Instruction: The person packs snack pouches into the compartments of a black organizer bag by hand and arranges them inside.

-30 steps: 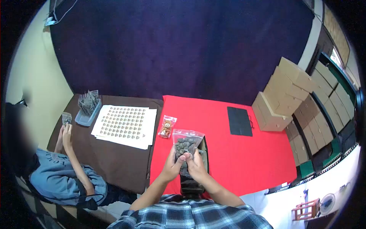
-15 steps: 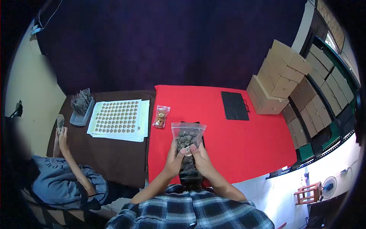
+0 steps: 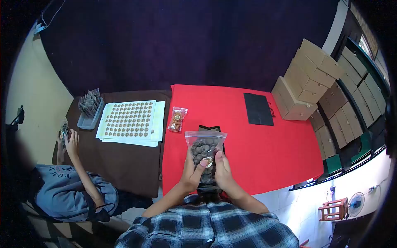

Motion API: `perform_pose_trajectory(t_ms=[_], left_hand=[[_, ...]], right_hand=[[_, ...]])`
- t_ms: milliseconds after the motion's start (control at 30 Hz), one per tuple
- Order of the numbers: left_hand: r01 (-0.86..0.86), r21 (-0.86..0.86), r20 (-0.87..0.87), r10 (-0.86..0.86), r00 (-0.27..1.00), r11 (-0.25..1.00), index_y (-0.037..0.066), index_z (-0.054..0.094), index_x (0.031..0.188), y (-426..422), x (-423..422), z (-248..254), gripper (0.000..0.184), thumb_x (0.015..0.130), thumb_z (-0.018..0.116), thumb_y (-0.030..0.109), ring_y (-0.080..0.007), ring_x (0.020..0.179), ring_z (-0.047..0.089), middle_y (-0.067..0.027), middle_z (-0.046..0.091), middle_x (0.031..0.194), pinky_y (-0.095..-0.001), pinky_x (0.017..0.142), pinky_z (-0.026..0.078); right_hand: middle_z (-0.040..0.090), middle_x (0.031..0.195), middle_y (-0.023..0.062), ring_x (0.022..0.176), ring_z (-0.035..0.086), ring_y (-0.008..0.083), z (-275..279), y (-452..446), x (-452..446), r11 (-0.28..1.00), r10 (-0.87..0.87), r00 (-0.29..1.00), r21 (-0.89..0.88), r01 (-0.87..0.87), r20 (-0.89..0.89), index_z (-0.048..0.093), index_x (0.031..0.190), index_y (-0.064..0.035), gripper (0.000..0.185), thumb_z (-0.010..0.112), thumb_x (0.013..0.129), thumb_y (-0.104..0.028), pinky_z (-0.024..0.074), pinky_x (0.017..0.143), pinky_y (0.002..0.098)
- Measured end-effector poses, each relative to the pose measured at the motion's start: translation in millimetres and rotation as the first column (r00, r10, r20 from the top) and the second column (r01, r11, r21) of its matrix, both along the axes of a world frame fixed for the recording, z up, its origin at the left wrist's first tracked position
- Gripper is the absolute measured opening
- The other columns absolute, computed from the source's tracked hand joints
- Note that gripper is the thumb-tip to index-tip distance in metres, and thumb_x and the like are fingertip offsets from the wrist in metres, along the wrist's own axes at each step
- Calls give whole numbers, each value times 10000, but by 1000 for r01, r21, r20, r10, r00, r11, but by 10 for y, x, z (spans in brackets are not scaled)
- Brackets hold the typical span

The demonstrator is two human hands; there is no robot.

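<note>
A clear zip bag (image 3: 203, 148) filled with dark, roundish pieces is held upright in front of my chest, its zip edge at the top. My left hand (image 3: 191, 172) grips its left side, the thumb lying on a small round sticker (image 3: 208, 161) on the bag's front. Along the right edge, my right hand (image 3: 223, 172) is closed round the bag with its thumb pointing up. Behind the bag a black object (image 3: 209, 128) shows only in part. A small clear packet (image 3: 177, 120) of orange-brown pieces, with a round label, lies on the red cloth (image 3: 248, 161).
Sticker sheets (image 3: 129, 120) and a plastic tub (image 3: 88, 122) of filled packets stand on the brown table at left. A co-worker (image 3: 74, 186) there handles a packet. A black folder (image 3: 259, 109) and stacked cardboard boxes (image 3: 295, 105) sit at the right.
My right thumb has moved off the sticker to the bag's right edge; my left thumb stays on the sticker. The view has shifted slightly. The co-worker's fingers have moved over their packet.
</note>
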State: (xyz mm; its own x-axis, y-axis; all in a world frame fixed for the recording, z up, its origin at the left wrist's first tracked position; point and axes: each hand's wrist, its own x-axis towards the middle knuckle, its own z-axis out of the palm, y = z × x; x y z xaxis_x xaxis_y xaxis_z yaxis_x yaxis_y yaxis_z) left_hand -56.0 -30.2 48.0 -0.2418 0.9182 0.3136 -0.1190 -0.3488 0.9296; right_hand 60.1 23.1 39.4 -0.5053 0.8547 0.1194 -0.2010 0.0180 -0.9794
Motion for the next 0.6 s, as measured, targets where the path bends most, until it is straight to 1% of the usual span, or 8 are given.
perform_pose_trajectory(t_ms=[100, 200, 300, 400, 500, 600], left_hand=[[-16, -26, -31, 16, 999, 1000, -39, 277, 1375, 1, -19, -4, 539, 967, 507, 227, -221, 1180, 504, -160, 505, 1265, -356, 1018, 382], [-37, -30, -76, 34, 996, 999, -38, 278, 1374, 22, -30, -111, 535, 968, 502, 228, -219, 1170, 506, -154, 514, 1247, -355, 1014, 382], [-55, -57, -12, 55, 998, 997, -37, 292, 1369, -2, 4, -69, 511, 974, 483, 225, -216, 1164, 508, -151, 521, 1241, -357, 1012, 382], [-90, -13, -16, 89, 996, 996, -38, 294, 1370, 3, 17, -76, 492, 983, 461, 217, -213, 1161, 509, -152, 527, 1237, -356, 1015, 378], [-99, -34, -13, 99, 995, 994, -41, 292, 1372, -5, 1, -95, 484, 989, 442, 213, -213, 1164, 508, -156, 524, 1246, -359, 1023, 370], [-134, 14, 29, 134, 991, 991, -43, 297, 1369, -5, 14, -110, 476, 993, 433, 215, -217, 1171, 505, -153, 521, 1249, -359, 1030, 363]], right_hand=[[565, 1192, 129, 1134, 512, 188, 45, -51, -34, 994, -79, 997, 79, 80, -15, 424, 1307, 39, 530, 337, 1040, -410, 387, 993, 333], [570, 1185, 131, 1119, 525, 189, 86, -33, -25, 994, -15, 993, 113, 2, 113, 418, 1314, 39, 515, 385, 1032, -391, 398, 982, 333], [576, 1178, 137, 1103, 536, 190, 203, -29, -33, 992, 23, 998, 125, -30, 62, 413, 1314, 48, 522, 418, 1023, -385, 407, 971, 335], [576, 1178, 147, 1108, 533, 192, 138, 5, -27, 991, 55, 996, 118, -62, 68, 405, 1311, 66, 533, 404, 1027, -385, 402, 975, 334], [577, 1173, 154, 1106, 532, 192, 192, -13, -33, 990, 61, 997, 127, -67, 57, 408, 1309, 67, 528, 400, 1030, -380, 398, 974, 331], [579, 1174, 152, 1096, 535, 191, 57, -53, -127, 988, -68, 995, 140, 58, 70, 422, 1300, 53, 509, 405, 1029, -378, 406, 959, 324]])
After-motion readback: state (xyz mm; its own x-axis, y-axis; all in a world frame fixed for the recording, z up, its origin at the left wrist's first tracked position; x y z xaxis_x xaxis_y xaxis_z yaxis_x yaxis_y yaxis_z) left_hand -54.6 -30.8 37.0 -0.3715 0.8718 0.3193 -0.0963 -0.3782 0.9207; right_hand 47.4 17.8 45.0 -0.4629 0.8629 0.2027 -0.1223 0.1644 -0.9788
